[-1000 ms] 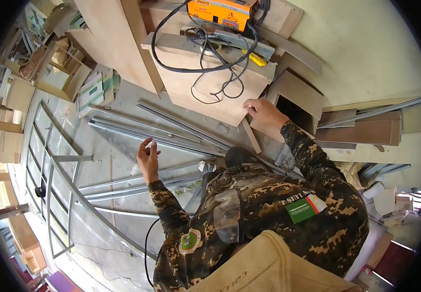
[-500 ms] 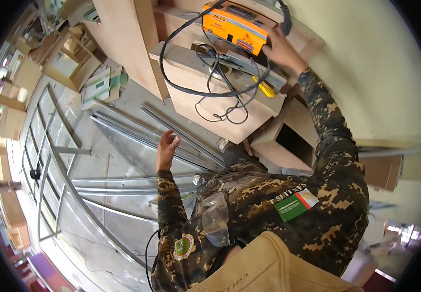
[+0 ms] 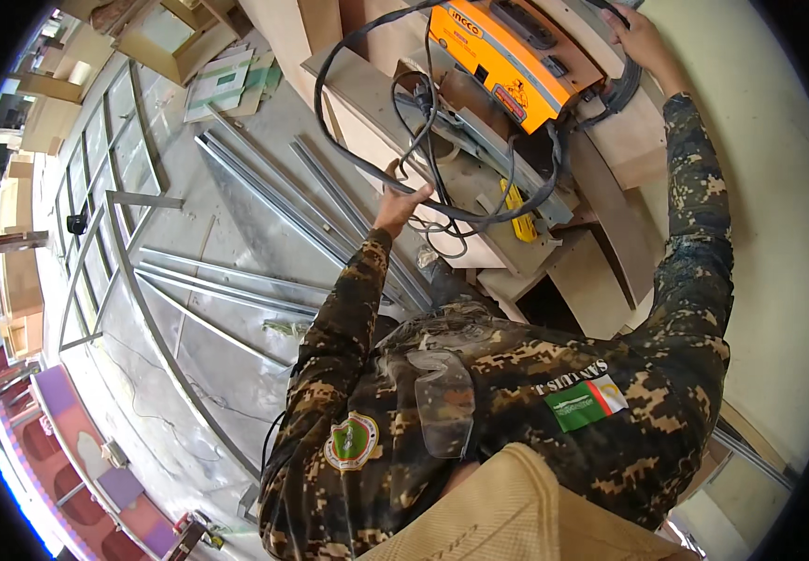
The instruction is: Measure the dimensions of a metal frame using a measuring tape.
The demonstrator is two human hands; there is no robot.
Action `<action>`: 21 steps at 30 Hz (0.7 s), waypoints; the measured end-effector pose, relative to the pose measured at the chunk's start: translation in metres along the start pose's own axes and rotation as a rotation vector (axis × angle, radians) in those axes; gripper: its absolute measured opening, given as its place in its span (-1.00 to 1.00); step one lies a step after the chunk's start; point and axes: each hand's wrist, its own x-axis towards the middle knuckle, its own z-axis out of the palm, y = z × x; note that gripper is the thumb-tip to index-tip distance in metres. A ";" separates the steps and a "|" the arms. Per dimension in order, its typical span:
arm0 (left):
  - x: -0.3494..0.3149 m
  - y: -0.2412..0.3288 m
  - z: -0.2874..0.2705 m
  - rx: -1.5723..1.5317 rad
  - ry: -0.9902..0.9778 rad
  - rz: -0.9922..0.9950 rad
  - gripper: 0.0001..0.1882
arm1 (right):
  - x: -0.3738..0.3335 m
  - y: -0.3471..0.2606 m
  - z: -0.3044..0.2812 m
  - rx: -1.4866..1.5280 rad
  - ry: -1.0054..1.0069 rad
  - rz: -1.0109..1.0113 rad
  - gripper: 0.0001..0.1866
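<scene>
An orange and black welding machine (image 3: 498, 65) rests tilted on the wooden cabinet at the top. A thick black cable (image 3: 328, 112) loops out in front of it, and a thinner cord with a plug (image 3: 426, 98) hangs within the loop. My left hand (image 3: 399, 208) is at the loop's lower left side, thumb and finger around the thick cable. Beyond the machine's right end, my right hand (image 3: 645, 45) grips black cable beside a bundled coil (image 3: 621, 92). A yellow hand tool (image 3: 519, 213) lies below the machine, next to a grey metal profile (image 3: 479, 131).
Long metal profiles (image 3: 264, 201) lie on the floor to the left. Farther left is a welded metal frame (image 3: 119, 243). Flat boards (image 3: 222, 84) lie near the wooden furniture (image 3: 166, 37) at the back. A pale wall (image 3: 769, 234) stands close on the right.
My left hand has moved up and right, from open in the air to the cable loop. My right hand has gone from the machine's end to the cable at its upper right.
</scene>
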 end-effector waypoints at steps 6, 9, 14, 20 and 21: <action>-0.024 0.034 0.045 0.279 0.103 -0.193 -0.14 | 0.008 -0.033 -0.012 -0.039 0.260 -0.459 -0.65; -0.022 0.007 0.009 0.145 0.181 -0.168 -0.62 | 0.011 -0.143 -0.039 0.072 0.141 -0.507 -0.71; -0.037 0.022 -0.003 -0.139 0.314 -0.169 -0.79 | 0.000 -0.186 -0.071 0.239 0.134 -0.711 -0.71; -0.052 0.076 -0.021 -0.765 0.071 -0.129 -0.78 | -0.007 -0.176 -0.089 0.507 -0.314 -0.305 -0.65; -0.051 0.087 -0.035 -0.761 -0.104 0.023 -0.81 | -0.011 -0.189 -0.083 0.505 -0.388 -0.373 -0.65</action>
